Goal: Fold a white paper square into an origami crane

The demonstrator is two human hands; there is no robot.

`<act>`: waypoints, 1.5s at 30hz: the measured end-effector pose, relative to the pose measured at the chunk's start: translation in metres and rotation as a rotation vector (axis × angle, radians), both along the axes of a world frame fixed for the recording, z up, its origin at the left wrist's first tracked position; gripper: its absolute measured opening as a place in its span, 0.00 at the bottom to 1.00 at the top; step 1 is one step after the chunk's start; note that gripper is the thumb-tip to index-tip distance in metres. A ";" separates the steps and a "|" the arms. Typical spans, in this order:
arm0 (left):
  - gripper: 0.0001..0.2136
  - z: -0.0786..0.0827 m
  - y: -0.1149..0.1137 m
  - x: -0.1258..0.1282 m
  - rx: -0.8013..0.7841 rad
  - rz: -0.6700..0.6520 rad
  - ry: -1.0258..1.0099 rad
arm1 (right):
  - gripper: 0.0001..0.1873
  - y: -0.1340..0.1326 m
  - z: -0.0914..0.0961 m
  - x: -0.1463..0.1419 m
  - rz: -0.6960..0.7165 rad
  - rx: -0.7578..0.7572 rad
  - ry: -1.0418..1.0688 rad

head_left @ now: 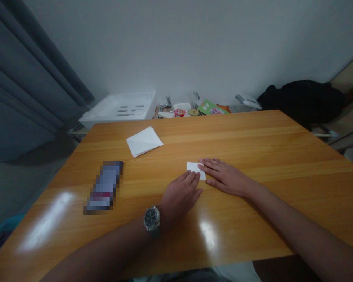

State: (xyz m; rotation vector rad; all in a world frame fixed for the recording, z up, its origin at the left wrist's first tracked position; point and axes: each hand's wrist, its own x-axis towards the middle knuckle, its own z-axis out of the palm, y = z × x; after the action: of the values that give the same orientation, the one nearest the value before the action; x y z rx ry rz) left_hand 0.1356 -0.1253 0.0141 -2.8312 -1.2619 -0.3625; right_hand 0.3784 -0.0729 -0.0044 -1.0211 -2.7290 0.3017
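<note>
A small white folded paper [193, 167] lies in the middle of the wooden table [253, 137]. My left hand [181, 194], with a wristwatch on its wrist, lies flat with its fingertips on the paper's near edge. My right hand [223, 176] lies flat beside it, fingers stretched out and pressing the paper's right side. Neither hand grips anything. Most of the paper is hidden under the fingers.
A stack of white paper sheets [144, 141] lies further back on the left. A blurred dark rectangular object [104, 187] sits at the left. Behind the table are a white tray [120, 107], small packets [194, 110] and a black bag [302, 100].
</note>
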 end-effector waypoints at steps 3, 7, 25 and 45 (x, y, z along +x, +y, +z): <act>0.23 0.001 0.001 -0.001 -0.032 0.003 -0.019 | 0.33 0.000 0.001 0.001 -0.001 0.007 -0.019; 0.23 0.001 0.002 -0.001 -0.060 0.003 -0.025 | 0.34 0.000 0.001 0.001 0.020 0.001 -0.026; 0.26 -0.001 -0.001 0.000 -0.076 0.030 0.018 | 0.31 0.001 -0.004 0.000 -0.087 0.043 -0.089; 0.28 0.000 -0.002 -0.002 -0.074 0.022 -0.001 | 0.34 -0.005 0.002 -0.006 -0.011 -0.010 -0.008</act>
State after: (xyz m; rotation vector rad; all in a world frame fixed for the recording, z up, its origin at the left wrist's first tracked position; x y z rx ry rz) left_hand 0.1333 -0.1274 0.0143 -2.8757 -1.3329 -0.3232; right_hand 0.3721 -0.0784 -0.0024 -1.0419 -2.7305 0.3101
